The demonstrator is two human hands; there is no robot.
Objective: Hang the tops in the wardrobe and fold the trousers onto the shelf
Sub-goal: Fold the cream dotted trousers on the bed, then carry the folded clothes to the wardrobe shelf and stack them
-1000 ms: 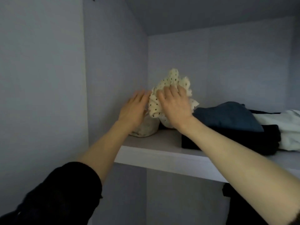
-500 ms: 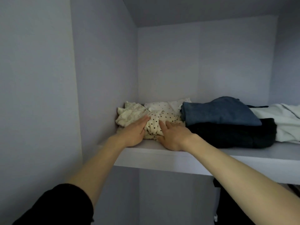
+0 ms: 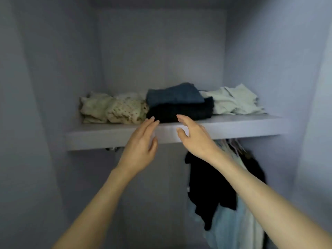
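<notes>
On the wardrobe shelf (image 3: 107, 137) lie folded clothes in a row: a cream bundle (image 3: 95, 108) at the left, a cream dotted piece (image 3: 127, 110) beside it, a blue pair (image 3: 172, 95) stacked on a black pair (image 3: 181, 112), and a pale green garment (image 3: 233, 101) at the right. My left hand (image 3: 142, 146) and my right hand (image 3: 192, 135) hover in front of the shelf edge, fingers relaxed, holding nothing. Below the shelf hang a black top (image 3: 204, 186) and pale blue and white tops (image 3: 231, 225).
The wardrobe's grey side walls (image 3: 45, 87) close in left and right. Below the shelf, the left half of the hanging space shows only the back panel. A small metal fitting (image 3: 112, 149) sits under the shelf's left part.
Both hands have let go of the dotted piece and drawn back from the shelf to its front edge. The view has pulled back and shifted right, showing the hanging tops.
</notes>
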